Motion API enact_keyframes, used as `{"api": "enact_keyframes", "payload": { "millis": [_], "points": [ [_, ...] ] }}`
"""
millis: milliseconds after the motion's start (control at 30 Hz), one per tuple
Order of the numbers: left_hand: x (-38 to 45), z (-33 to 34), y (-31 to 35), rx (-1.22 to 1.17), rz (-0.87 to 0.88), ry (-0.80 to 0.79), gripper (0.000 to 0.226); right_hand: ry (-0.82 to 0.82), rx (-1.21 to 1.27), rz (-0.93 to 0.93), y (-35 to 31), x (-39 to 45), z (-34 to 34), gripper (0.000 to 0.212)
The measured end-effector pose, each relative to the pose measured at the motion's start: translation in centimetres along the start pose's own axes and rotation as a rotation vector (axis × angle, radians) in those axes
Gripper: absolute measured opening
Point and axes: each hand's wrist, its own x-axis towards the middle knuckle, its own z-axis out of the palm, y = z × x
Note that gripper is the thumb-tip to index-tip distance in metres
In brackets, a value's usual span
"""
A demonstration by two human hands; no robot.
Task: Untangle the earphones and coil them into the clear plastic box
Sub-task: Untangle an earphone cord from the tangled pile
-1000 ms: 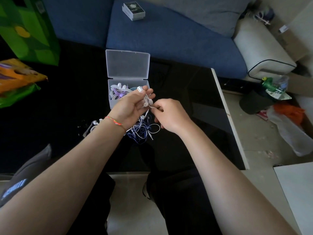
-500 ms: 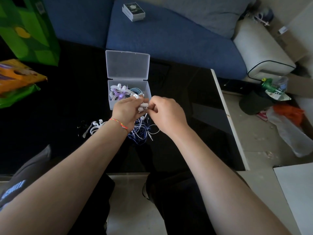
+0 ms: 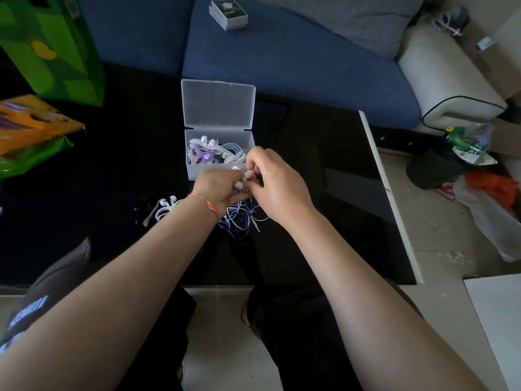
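Left hand [image 3: 218,187]: fingers curled round white earbuds [image 3: 244,180].
Right hand [image 3: 277,183]: touching the left, pinching the same earbuds; fingertips hidden.
Tangled cable [image 3: 239,220]: under both hands, mostly covered.
Clear plastic box [image 3: 218,134]: just beyond the hands, lid open, near edge hidden.

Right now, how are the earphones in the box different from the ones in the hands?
The earphones in the box are coiled up neatly; the held earphones hang in a loose tangle over the table. The boxed ones look white, purple and light blue; the held ones are white and dark blue. Nothing touches the boxed ones, but the left hand and right hand pinch the held buds. Both are thin corded earphones.
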Motion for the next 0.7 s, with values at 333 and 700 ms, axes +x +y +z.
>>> {"api": "enact_keyframes", "payload": {
  "millis": [333,700],
  "points": [
    [-0.2,0.1,0.1,-0.021,0.009,-0.217,0.016,-0.069,0.088,0.183,1.4,0.6,-0.4,0.010],
    [0.4,-0.2,-0.3,-0.080,0.112,-0.339,0.013,0.011,0.337,0.375,1.9,0.5,-1.0,0.016]
  ]
}}
